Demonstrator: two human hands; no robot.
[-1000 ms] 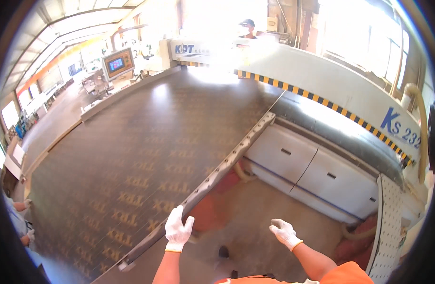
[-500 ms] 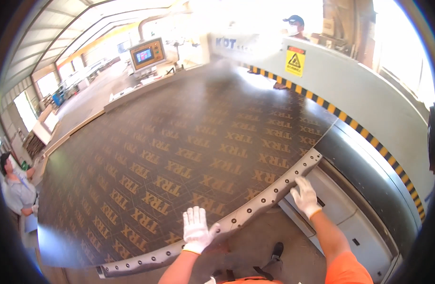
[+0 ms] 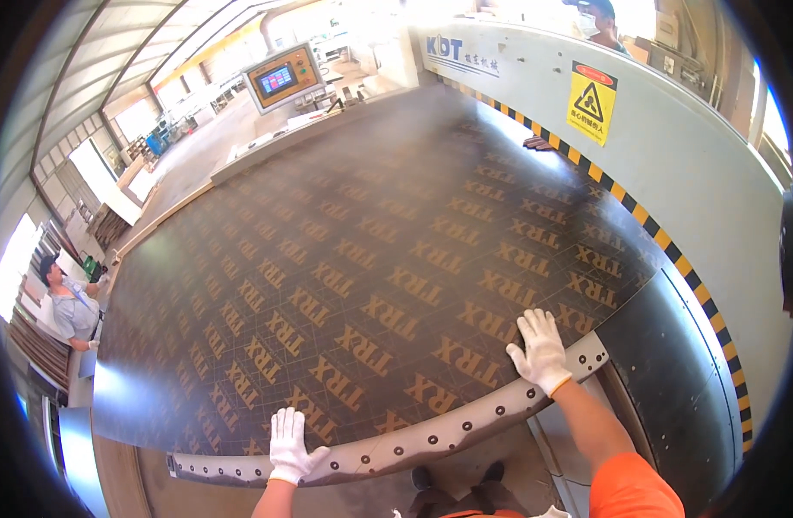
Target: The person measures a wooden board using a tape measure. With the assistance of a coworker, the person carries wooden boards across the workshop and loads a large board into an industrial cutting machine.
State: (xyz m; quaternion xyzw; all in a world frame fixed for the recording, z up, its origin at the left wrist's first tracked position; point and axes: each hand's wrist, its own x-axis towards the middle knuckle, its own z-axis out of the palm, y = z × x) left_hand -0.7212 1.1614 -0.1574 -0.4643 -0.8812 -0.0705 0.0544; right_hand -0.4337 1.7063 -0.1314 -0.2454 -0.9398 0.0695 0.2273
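A large dark brown sheet (image 3: 327,285), glossy and covered in repeated gold print, lies flat in front of me. Along its near edge runs a pale metal rail (image 3: 431,434) with a row of round dark fittings. My left hand (image 3: 294,447), in a white glove, lies flat with fingers stretched at the sheet's near edge, the palm over the rail. Farther right, my right hand (image 3: 540,350), also gloved, rests flat on the sheet just past the rail, its thumb out to the left. Neither hand grasps anything.
A long grey machine beam (image 3: 534,65) with a black-and-yellow striped edge and a warning sign (image 3: 591,102) crosses the right. A control screen (image 3: 283,79) stands beyond the sheet. One person (image 3: 72,306) stands at the far left, another (image 3: 597,22) behind the beam.
My right hand has moved from the rail onto the sheet. My left hand stays flat at the near edge, now lower and farther left in the picture. The whole view has shifted.
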